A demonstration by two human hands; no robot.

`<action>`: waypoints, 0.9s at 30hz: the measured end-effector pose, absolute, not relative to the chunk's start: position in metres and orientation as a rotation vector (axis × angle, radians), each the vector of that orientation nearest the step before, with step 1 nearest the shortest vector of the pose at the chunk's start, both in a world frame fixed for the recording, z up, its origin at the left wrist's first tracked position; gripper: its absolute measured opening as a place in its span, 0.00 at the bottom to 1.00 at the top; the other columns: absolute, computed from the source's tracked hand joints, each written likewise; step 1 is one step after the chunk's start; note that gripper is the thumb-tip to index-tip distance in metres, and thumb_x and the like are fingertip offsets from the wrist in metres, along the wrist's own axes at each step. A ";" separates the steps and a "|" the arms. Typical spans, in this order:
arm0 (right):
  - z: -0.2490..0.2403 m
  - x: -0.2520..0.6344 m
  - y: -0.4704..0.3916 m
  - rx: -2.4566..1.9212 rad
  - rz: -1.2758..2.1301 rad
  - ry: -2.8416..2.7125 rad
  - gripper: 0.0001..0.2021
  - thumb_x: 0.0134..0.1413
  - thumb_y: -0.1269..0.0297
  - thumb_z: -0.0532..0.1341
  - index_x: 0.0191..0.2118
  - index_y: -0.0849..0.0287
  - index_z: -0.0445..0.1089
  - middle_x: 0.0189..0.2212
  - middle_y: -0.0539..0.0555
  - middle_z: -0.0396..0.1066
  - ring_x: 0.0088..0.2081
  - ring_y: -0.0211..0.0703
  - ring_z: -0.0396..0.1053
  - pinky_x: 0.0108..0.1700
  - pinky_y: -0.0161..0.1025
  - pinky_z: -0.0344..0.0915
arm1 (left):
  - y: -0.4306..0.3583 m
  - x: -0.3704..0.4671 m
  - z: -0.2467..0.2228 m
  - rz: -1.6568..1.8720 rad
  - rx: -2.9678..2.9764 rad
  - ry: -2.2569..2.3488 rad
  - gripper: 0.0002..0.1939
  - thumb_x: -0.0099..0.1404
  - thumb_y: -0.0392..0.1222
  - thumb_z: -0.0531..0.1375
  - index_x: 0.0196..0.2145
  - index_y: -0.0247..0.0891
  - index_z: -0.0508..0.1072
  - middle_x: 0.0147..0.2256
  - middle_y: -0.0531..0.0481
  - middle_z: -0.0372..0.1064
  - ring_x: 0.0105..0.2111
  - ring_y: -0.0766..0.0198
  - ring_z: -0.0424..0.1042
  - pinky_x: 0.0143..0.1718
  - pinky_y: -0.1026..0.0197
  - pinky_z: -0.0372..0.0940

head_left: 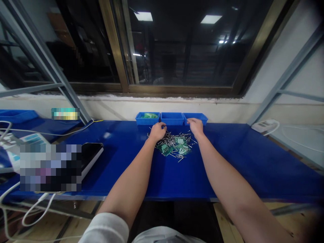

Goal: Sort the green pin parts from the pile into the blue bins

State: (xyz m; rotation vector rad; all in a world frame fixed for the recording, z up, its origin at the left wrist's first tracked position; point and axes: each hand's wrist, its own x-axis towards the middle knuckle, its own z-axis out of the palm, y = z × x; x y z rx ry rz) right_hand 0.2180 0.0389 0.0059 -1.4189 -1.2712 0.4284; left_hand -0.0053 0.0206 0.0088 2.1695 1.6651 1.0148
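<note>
A mixed pile of metal screws or nails [168,139] and small green packets [182,148] lies on the blue table [177,179]. My left hand [158,131] is at the pile's upper left edge, its fingers curled; what they hold, if anything, is too small to tell. At the front of the right blue bin [204,118], my right hand [195,126] has thumb and fingertips pinched together, with any held item too small to see. Beside that bin are a middle blue bin [172,118] and a left blue bin [137,118] with green packets inside.
A device with a dark screen [93,148], partly pixelated, stands on the left with white cables [48,202]. A white power strip [265,125] lies at the far right. Metal frame posts [72,98] and a window stand behind.
</note>
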 end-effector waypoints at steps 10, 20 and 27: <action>0.004 0.182 0.019 -1.550 0.305 -2.052 0.15 0.43 0.58 0.62 0.40 0.50 0.74 0.41 0.54 0.73 0.48 0.54 0.63 0.49 0.49 0.56 | 0.017 -0.001 0.005 0.767 2.298 1.683 0.15 0.57 0.38 0.54 0.41 0.42 0.75 0.44 0.46 0.72 0.47 0.55 0.68 0.51 0.56 0.58; 0.000 0.165 0.016 -1.556 0.247 -2.166 0.10 0.49 0.56 0.58 0.27 0.51 0.75 0.33 0.54 0.74 0.44 0.53 0.64 0.44 0.45 0.56 | 0.016 0.002 0.003 0.682 2.274 1.671 0.14 0.57 0.39 0.54 0.39 0.43 0.76 0.43 0.42 0.73 0.45 0.51 0.69 0.49 0.52 0.59; 0.000 0.163 0.017 -1.555 0.258 -2.210 0.07 0.47 0.61 0.59 0.27 0.53 0.75 0.32 0.55 0.74 0.43 0.52 0.65 0.43 0.43 0.56 | 0.014 0.002 0.005 0.623 2.284 1.699 0.14 0.58 0.39 0.53 0.39 0.44 0.76 0.43 0.43 0.72 0.46 0.50 0.68 0.48 0.50 0.57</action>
